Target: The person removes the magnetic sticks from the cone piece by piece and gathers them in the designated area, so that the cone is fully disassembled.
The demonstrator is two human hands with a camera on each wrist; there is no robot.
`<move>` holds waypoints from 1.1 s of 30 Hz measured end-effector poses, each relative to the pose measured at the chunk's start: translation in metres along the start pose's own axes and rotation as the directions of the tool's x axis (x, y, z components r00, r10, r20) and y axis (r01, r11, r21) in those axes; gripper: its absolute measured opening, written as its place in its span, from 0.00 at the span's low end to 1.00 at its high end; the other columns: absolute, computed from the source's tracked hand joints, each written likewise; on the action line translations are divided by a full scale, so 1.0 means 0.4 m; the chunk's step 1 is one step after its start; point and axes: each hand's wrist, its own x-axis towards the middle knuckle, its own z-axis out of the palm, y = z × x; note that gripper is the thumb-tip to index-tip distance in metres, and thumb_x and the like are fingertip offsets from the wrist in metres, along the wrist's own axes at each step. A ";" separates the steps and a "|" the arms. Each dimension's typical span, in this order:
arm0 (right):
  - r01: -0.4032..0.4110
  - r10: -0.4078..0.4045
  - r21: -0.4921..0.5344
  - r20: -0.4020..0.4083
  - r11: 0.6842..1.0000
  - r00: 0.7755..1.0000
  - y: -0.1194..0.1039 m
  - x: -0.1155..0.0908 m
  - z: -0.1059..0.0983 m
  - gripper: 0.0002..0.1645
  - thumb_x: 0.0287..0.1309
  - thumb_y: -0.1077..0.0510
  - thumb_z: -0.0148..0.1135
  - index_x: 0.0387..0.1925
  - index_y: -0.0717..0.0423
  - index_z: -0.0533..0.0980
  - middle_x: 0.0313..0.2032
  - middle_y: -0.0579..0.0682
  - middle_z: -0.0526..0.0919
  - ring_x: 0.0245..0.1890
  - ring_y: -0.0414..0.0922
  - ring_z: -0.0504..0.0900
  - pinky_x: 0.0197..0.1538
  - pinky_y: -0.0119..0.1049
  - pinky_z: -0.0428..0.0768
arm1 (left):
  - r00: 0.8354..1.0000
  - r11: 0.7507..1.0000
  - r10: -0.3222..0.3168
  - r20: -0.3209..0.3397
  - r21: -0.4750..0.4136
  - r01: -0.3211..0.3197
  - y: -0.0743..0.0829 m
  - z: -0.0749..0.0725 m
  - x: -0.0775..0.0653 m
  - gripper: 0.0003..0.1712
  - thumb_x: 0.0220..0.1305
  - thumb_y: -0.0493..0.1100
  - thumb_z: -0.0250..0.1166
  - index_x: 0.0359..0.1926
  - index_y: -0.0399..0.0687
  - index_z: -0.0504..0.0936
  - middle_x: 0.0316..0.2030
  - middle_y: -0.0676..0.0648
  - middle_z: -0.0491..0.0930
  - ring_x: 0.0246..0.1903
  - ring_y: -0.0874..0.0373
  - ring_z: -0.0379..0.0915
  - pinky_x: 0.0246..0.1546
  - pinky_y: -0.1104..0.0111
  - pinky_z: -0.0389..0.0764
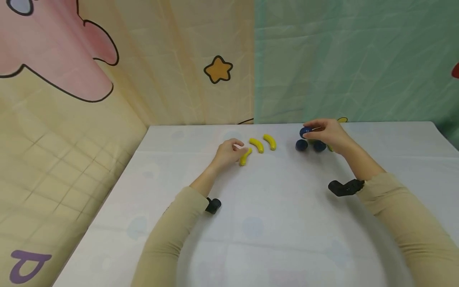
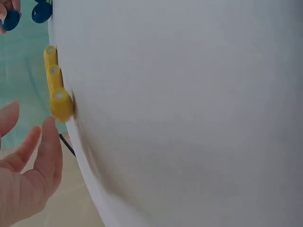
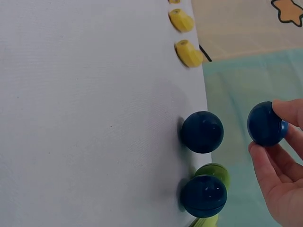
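Note:
Three small yellow toy bananas stand in a slanting row on the white table: the nearest banana (image 1: pixel 244 158), a middle banana (image 1: pixel 256 145) and a far banana (image 1: pixel 270 142). My left hand (image 1: pixel 228 153) is beside the nearest one, thumb close to it; in the left wrist view the fingers are spread and hold nothing. Over on the right, my right hand (image 1: pixel 331 134) pinches a glossy dark blue ball (image 3: pixel 265 124) between thumb and fingertips, raised above the table. Below it lie two more dark blue balls, one at the left (image 1: pixel 301 145) and one at the right (image 1: pixel 319 146).
Behind the right-hand ball, partly hidden, sit a green round thing (image 3: pixel 218 171) and a pale green piece (image 3: pixel 208 221). The white table (image 1: pixel 265 215) ends at a printed cloth backdrop (image 1: pixel 305 59) along the back. Each wrist wears a black camera mount.

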 end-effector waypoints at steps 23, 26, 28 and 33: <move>0.030 -0.030 -0.240 0.000 0.970 1.000 0.008 0.057 0.008 0.29 0.57 0.54 0.63 0.58 0.62 0.70 0.55 0.64 0.72 0.53 0.58 0.71 0.59 0.59 0.59 | 0.996 0.987 -0.072 -0.042 0.141 0.077 0.016 0.034 0.038 0.17 0.55 0.39 0.67 0.46 0.38 0.79 0.29 0.46 0.76 0.23 0.61 0.67 0.23 0.76 0.68; 0.080 -0.083 -0.309 0.003 0.948 0.997 0.010 0.070 0.016 0.27 0.56 0.56 0.63 0.56 0.64 0.72 0.53 0.65 0.74 0.51 0.59 0.73 0.57 0.57 0.62 | 0.994 0.986 -0.095 -0.062 0.131 0.102 0.018 0.037 0.044 0.17 0.55 0.39 0.67 0.45 0.37 0.78 0.31 0.45 0.78 0.23 0.60 0.68 0.23 0.76 0.68; 0.117 -0.121 -0.330 0.009 0.937 0.993 0.012 0.078 0.020 0.26 0.55 0.58 0.63 0.54 0.67 0.73 0.52 0.67 0.74 0.50 0.60 0.74 0.52 0.54 0.70 | 0.992 0.985 -0.104 -0.076 0.131 0.113 0.019 0.039 0.048 0.17 0.55 0.39 0.67 0.45 0.37 0.78 0.34 0.44 0.78 0.25 0.59 0.69 0.23 0.76 0.68; 0.129 -0.132 -0.409 0.019 0.903 0.991 0.019 0.095 0.023 0.26 0.55 0.58 0.63 0.53 0.68 0.73 0.51 0.68 0.75 0.49 0.61 0.74 0.48 0.53 0.73 | 0.989 0.984 -0.112 -0.094 0.128 0.123 0.020 0.042 0.057 0.16 0.55 0.39 0.67 0.45 0.36 0.78 0.41 0.42 0.78 0.29 0.57 0.68 0.24 0.76 0.68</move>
